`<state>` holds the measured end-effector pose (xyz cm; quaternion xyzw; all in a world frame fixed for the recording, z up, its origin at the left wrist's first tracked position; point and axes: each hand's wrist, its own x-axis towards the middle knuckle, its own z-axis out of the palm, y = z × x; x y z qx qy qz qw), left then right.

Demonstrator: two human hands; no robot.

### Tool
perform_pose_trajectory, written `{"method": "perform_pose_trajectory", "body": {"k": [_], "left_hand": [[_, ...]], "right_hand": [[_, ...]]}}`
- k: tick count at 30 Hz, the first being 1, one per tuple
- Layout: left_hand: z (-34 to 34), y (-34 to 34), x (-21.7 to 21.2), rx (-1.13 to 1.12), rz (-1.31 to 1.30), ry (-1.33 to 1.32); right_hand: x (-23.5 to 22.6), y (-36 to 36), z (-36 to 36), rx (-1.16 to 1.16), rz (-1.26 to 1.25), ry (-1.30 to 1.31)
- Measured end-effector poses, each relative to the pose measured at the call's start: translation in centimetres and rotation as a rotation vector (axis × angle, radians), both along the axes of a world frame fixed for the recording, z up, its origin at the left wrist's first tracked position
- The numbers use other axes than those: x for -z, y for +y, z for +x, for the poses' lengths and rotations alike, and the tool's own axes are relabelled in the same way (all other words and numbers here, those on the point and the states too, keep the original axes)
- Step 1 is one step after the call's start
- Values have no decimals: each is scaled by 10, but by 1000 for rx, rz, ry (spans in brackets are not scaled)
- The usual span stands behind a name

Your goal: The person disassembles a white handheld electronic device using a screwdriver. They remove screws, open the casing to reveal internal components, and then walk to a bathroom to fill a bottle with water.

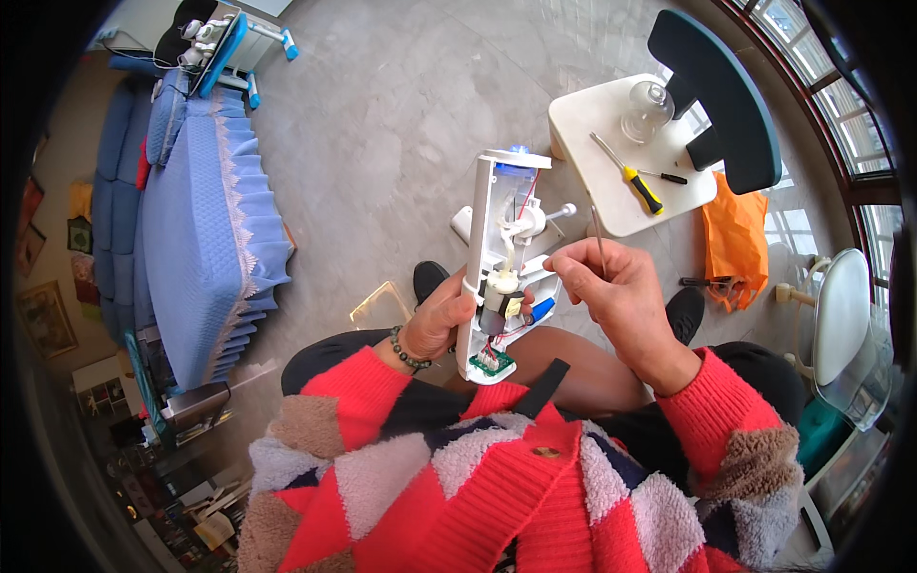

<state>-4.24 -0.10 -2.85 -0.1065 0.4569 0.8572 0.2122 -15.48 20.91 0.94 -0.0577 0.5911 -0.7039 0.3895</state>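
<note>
My left hand (438, 323), with a beaded bracelet at the wrist, is closed round an opened white plastic device housing (472, 286). Inside it show a small motor (496, 304), white pump-like parts (519, 227), a blue cylindrical battery (541, 309), thin red wires and a green circuit board (491, 363) at the near end. Just right of the housing, my right hand (611, 286) is closed in a pinch on a thin metal rod-like tool (598, 237). Its lower part is hidden by the fingers, so its kind is unclear.
On a cream chair seat (583, 124) lie a yellow-black screwdriver (642, 189), a smaller black-handled screwdriver (669, 178) and a clear bottle-like container (647, 113). An orange bag (735, 239) is on the floor beside it. A blue-covered bed or couch (196, 220) stands left.
</note>
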Motion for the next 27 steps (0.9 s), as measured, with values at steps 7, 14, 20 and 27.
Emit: {"method": "perform_pose_trajectory", "body": {"k": [7, 14, 20, 27], "left_hand": [[-5, 6, -2, -6, -100, -31], [-6, 13, -2, 12, -221, -24], [-6, 12, -6, 51, -217, -19], [-5, 11, -7, 128, -241, 67]], "right_hand": [[9, -7, -1, 20, 94, -28], [12, -11, -3, 30, 122, -80], [5, -15, -2, 37, 78, -117], [2, -16, 3, 58, 4, -86]]}}
